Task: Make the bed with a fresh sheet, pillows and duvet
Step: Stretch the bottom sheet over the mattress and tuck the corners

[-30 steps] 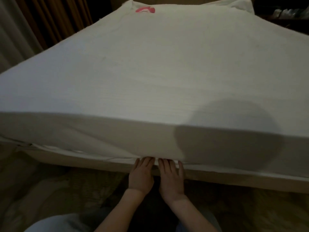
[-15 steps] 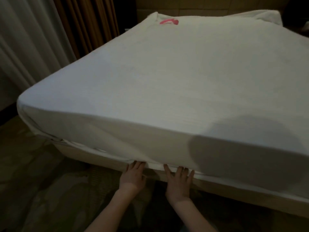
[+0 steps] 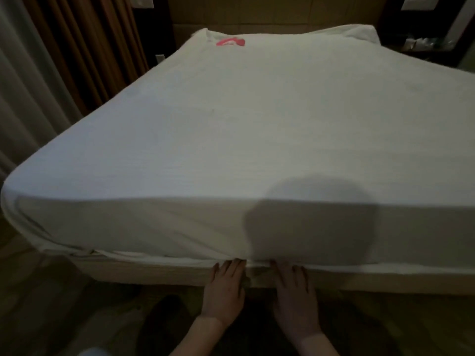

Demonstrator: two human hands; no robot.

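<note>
Tucking the sheet [image 3: 257,129]
Left hand [image 3: 223,291] and right hand [image 3: 295,294] are pressing straight, flat fingers under smooth white fabric, gripping nothing.

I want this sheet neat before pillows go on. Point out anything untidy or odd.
Near the left foot corner, the sheet hem hangs loose and bunched above the bed base instead of tucked. A pink item lies near the head end; what it is cannot be told.

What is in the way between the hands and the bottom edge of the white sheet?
Nothing visible. The left hand and right hand both reach straight to the lower edge of the white bed sheet, fingertips at the seam above the pale wooden bed base.
</note>
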